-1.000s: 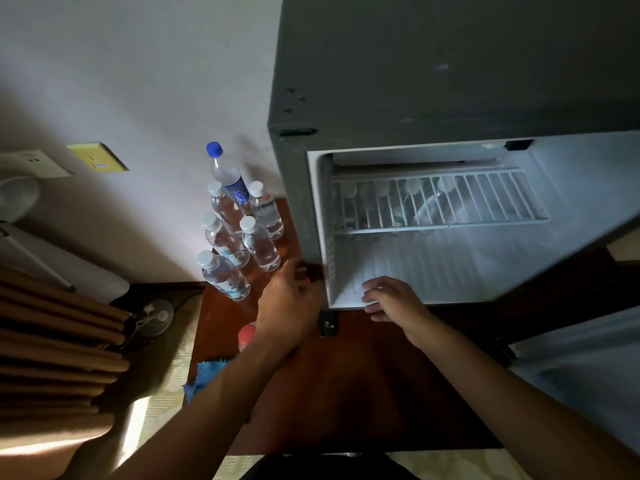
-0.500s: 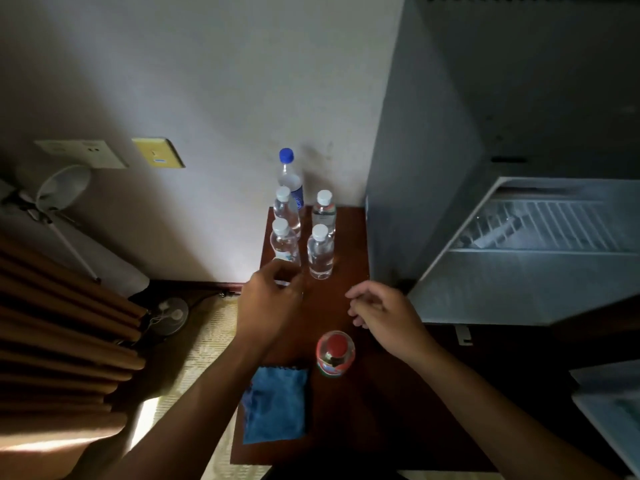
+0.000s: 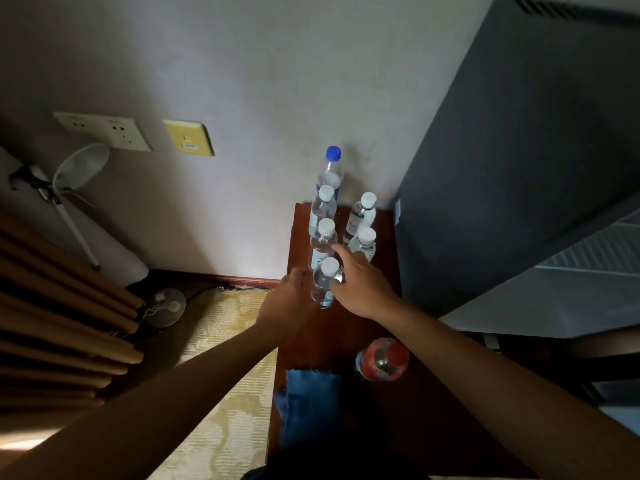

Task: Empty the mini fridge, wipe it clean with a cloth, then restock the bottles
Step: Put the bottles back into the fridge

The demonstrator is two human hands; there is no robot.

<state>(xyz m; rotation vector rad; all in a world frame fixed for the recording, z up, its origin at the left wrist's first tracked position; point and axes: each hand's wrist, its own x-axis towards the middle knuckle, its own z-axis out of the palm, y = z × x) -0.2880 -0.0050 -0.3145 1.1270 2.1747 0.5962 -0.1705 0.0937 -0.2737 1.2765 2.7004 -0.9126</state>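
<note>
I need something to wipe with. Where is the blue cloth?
In the head view, the folded blue cloth lies on the near left edge of the dark wooden table, just left of the red-capped bottle.

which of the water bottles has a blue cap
The tallest bottle, standing at the very back of the group against the wall. It alone has a blue cap; the five smaller bottles in front of it, including the nearest one between the hands, have white caps.
</note>
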